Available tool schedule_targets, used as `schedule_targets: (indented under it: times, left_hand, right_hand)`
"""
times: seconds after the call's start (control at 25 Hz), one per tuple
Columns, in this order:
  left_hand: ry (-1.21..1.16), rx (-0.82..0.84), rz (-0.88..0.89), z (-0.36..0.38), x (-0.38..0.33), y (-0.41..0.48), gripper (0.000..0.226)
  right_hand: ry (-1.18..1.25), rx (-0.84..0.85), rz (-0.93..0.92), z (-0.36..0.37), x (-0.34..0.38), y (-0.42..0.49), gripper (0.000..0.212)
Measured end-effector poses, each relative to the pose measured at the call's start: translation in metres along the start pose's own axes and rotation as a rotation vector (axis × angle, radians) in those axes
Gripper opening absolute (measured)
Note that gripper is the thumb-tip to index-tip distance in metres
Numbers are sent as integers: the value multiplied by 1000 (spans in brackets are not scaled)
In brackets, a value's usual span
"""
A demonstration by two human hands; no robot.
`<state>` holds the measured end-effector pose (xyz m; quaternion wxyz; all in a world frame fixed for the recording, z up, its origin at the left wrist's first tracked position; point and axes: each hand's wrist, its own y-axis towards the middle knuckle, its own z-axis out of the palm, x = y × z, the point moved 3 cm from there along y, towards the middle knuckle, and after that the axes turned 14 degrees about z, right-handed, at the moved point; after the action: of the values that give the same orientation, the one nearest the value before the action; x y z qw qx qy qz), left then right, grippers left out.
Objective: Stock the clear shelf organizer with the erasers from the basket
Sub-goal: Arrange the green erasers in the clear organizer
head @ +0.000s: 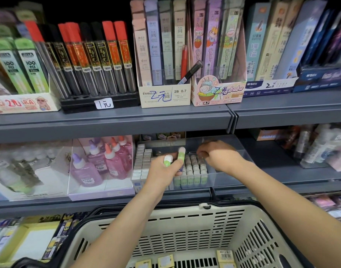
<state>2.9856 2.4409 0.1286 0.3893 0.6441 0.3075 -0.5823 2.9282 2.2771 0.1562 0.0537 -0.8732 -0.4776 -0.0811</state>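
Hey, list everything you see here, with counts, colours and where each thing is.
held erasers: two, green and white, in left hand
stocked erasers: many, green and white, upright in organizer
organizer: one, clear, middle shelf
glue bottles: several, pink and purple, left of organizer
lead tubes: many, red or black caps, top shelf
basket: one, cream, nearest the camera
small packs: at least four, yellowish, basket floor
left hand: one, grips held erasers
right hand: one, fingers curled inside organizer, contents unclear
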Motion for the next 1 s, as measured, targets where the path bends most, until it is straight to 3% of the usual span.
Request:
schedule_targets:
  times: [0.16, 0.24, 0.44, 0.6, 1.0]
  left_hand:
    - [20, 151, 27, 14, -5, -3, 14]
    - [56, 173, 46, 20, -9, -7, 15]
    - [124, 5, 11, 8, -7, -4, 33]
    - [-70, 66, -76, 16, -5, -8, 15]
    - [-25, 36, 130, 15, -4, -12, 3]
  right_hand:
    - [395, 35, -144, -18, 11, -24, 25]
    - [385, 29, -129, -23, 5, -29, 22]
    - [292, -80, -9, -39, -32, -35, 18]
    - [184, -73, -21, -33, -32, -39, 21]
    - [130, -43, -87, -28, -16, -41, 20]
